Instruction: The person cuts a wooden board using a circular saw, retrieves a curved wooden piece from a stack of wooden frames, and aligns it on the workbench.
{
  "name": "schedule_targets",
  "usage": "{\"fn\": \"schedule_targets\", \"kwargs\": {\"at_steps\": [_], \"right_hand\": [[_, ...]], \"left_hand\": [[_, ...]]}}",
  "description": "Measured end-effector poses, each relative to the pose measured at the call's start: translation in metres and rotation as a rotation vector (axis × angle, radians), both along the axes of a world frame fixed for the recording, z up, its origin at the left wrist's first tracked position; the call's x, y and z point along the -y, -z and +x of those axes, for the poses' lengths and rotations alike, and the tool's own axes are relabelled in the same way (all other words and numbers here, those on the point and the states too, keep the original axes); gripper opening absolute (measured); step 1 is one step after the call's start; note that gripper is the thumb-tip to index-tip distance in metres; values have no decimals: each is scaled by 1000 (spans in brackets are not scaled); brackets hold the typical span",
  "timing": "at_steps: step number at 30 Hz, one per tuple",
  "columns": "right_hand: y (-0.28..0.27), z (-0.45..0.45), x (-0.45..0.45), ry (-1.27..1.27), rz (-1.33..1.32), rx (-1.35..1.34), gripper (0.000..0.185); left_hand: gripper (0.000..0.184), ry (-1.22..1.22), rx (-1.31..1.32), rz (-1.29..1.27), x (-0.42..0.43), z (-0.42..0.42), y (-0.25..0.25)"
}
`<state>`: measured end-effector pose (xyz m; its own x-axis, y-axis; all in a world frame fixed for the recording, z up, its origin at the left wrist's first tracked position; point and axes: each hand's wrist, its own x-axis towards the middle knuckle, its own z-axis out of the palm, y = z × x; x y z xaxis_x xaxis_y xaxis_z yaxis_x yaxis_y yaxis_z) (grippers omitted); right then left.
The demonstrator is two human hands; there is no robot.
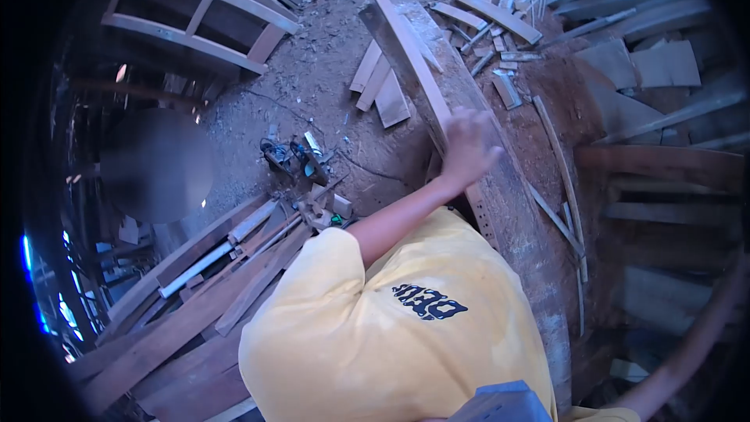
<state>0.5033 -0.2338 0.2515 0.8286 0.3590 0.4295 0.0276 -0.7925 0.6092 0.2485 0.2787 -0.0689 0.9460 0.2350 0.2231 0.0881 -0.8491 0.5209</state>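
Note:
My left hand (pixel 470 144) is closed over a long, narrow wooden strip (pixel 406 47), its fingers curled and somewhat blurred. The strip lies lengthwise along a thick, worn wooden beam (pixel 519 211) and passes under the hand. Near my body, the strip's close end (pixel 483 223) shows a row of small dark holes. My right forearm (pixel 680 367) stretches out to the right, and the hand at its end is lost in the dark edge of the view. At the bottom, a bluish, flat-faced block-like piece (pixel 500 402) shows against my yellow shirt.
Offcuts (pixel 500 19) lie scattered beyond the beam, with stacked boards (pixel 625 0) at upper right. Power tools (pixel 301 158) with a cord sit on the dusty ground. Long planks (pixel 203 289) are piled at left; a wooden frame (pixel 199 12) stands at upper left.

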Motion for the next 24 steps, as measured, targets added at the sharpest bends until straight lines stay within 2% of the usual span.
{"fn": "schedule_targets", "kwargs": {"at_steps": [1,2,3,4,5,6,7,8,9,11,12,14,15,16,18,20,22,24], "right_hand": [[29,-6,-15,-11,5,14,105],[64,-14,-30,-180,203,-77,91],[102,-25,-43,-348,398,-172,79],[138,-39,-56,-516,590,-272,68],[156,-84,-97,-341,620,-463,61],[191,-113,-107,-342,677,-656,64],[217,-153,-125,-341,885,-921,70],[221,-198,-156,-99,979,-1090,70],[261,-233,-157,-80,1184,-1253,73],[301,-296,-156,80,1265,-1533,81],[312,-320,-161,110,1293,-1524,81],[333,-388,-167,361,1407,-1454,89],[349,-420,-169,436,1447,-1438,89],[370,-443,-168,482,1485,-1429,92],[379,-478,-177,581,1554,-1400,96],[367,-488,-197,506,1516,-1146,96],[358,-493,-214,563,1443,-1152,99],[354,-498,-224,599,1356,-1168,101]], "left_hand": [[91,-130,-72,64,-21,-9,12],[96,-260,-147,126,-36,-17,21],[96,-269,-140,127,-45,-21,25],[100,-338,-257,-23,-52,-24,27],[104,-403,-373,-174,-59,-26,31],[104,-404,-372,-173,-60,-26,39],[105,-465,-365,-292,-59,-22,50],[106,-520,-358,-409,-60,-17,60],[106,-508,-357,-404,-65,-15,74],[99,-556,-568,-678,-75,-5,95],[99,-531,-591,-663,-81,-2,98],[86,-405,-579,-748,-92,-9,109],[68,-388,-469,-802,-98,-13,130],[53,-294,-526,-950,-96,-14,96],[40,-376,-586,-1087,-87,-16,50],[41,-392,-636,-1072,-98,-20,57],[41,-433,-673,-1064,-107,-28,72],[40,-528,-551,-1244,-116,-38,91]]}}
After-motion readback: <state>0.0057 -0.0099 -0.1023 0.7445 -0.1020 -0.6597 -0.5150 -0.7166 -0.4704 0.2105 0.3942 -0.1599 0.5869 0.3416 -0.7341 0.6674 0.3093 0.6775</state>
